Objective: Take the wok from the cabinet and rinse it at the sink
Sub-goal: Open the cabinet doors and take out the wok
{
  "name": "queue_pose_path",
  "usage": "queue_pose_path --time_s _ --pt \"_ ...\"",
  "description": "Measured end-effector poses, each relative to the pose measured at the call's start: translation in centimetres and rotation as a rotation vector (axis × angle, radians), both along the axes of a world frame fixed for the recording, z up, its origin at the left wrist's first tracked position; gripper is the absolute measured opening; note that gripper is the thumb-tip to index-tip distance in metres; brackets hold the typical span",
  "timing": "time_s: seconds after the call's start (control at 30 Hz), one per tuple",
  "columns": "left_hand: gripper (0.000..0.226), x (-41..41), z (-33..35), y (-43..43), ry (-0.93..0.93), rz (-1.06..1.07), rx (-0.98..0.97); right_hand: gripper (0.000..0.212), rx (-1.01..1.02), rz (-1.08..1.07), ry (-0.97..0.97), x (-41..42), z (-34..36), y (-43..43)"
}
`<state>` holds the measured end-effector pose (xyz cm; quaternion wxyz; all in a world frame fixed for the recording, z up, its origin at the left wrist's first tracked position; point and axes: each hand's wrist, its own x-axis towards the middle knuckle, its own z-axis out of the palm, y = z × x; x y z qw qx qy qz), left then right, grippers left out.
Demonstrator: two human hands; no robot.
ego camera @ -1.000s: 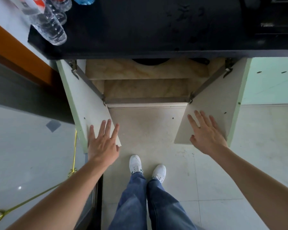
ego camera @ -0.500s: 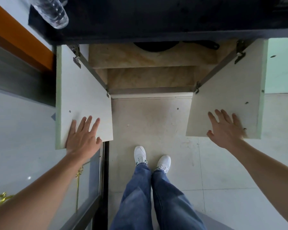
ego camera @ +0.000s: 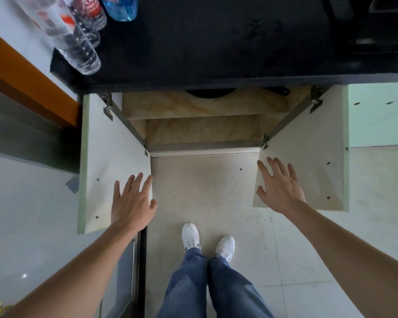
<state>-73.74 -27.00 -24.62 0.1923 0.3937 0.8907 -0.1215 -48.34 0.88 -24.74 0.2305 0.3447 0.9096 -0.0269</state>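
Under the black bench the cabinet stands open, left hand and right hand spread by its doors; the wok sits far back, mostly hidden. A blind reach could bang it on the bench edge.

The black countertop hides nearly all of the wok. Only a dark curved sliver shows at upper centre, with a dark handle just to its right. The bottles at upper left are cut by the top edge. Whether the left hand touches the left door, or the right hand touches the right door, cannot be told. The dark shapes at upper right are unreadable.
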Motion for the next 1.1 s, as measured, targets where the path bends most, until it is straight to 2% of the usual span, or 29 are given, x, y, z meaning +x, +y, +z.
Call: queue_pose_path --time_s 0.2,0.47,0.7,0.87,1.1 --pt "0.067 0.5 -0.6 6.6 -0.042 -0.042 0.183 0.076 0.047 -0.013 0.143 -3.0 -0.4 1.8" --pt "0.066 2.7 -4.8 18.4 -0.02 -0.251 0.337 0.075 0.115 -0.093 0.292 -6.0 -5.2 9.0" --pt "0.071 2.6 -11.3 28.3 0.047 -0.341 0.332 0.064 0.191 -0.311 0.558 -8.1 -11.2 18.1" --pt "0.069 1.9 -13.5 32.9 0.08 -0.342 0.393 0.073 0.216 -0.316 0.756 -10.3 -13.7 22.6" --pt "0.073 2.2 -16.3 36.3 0.097 -0.33 0.421 0.081 0.241 -0.255 0.752 -11.5 -16.2 28.3"
